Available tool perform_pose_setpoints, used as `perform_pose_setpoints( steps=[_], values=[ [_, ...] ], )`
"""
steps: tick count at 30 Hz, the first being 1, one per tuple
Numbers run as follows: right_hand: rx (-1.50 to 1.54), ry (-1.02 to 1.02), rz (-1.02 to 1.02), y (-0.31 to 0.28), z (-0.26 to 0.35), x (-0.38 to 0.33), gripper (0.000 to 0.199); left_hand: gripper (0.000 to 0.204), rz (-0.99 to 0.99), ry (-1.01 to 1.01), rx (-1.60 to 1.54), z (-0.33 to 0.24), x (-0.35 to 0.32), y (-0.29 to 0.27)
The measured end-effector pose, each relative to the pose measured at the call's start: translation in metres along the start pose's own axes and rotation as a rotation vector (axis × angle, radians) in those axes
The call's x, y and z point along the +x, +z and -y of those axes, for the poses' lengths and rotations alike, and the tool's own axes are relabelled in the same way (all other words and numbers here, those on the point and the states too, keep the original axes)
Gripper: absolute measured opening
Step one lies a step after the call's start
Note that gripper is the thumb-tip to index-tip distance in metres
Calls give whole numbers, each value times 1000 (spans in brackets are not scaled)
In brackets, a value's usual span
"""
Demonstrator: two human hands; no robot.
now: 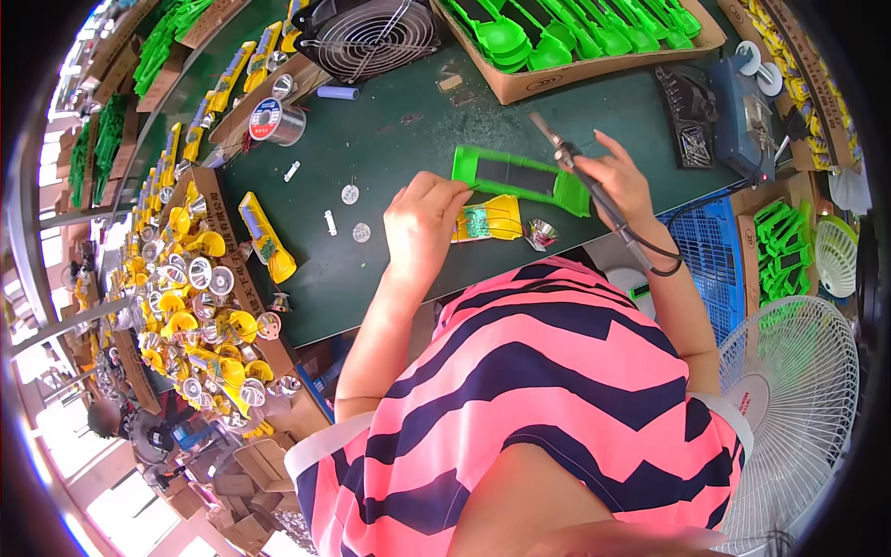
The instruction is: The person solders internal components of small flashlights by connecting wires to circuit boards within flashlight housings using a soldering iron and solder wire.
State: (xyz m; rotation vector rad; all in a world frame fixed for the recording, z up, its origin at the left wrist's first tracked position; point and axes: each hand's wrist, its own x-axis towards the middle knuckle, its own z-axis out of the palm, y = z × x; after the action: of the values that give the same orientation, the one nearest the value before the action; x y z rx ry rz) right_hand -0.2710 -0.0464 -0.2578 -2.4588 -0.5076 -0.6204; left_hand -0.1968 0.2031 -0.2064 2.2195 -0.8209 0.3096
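Note:
My right hand [616, 184] is closed around a soldering iron [594, 186], its metal tip pointing up and left above the right end of a green plastic housing [520, 176]. A dark rectangular panel sits inside that housing. At the housing's left end, the fingers of my left hand [422, 223] are pinched together; thin dark wire shows near them, but what they grip is too small to make out. Just below lies a yellow plastic housing [501, 219] with a green circuit board [477, 221] and wires. A shiny reflector cup [540, 234] rests at its right end.
A spool of solder wire [278, 123], a blue tube [337, 93] and a black fan [371, 37] stand farther back. A carton [529, 88] holds green housings. Another yellow housing [266, 237] lies left, beside a heaped carton [227, 232]. A blue soldering station [742, 116] stands right.

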Motion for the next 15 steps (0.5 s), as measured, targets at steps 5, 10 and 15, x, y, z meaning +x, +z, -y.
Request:
perform_pose_setpoints(
  steps=[5,10,15],
  values=[
    [61,-131,-152,-11,-3,15,32,6,107,96,118,8,9,-2],
    [251,-106,-26,10,-4,-4,27,5,190,35,168,13,10,-8],
    [108,-185,-229,11,22,3,28,3,481,69,282,20,8,-9]
  ],
)
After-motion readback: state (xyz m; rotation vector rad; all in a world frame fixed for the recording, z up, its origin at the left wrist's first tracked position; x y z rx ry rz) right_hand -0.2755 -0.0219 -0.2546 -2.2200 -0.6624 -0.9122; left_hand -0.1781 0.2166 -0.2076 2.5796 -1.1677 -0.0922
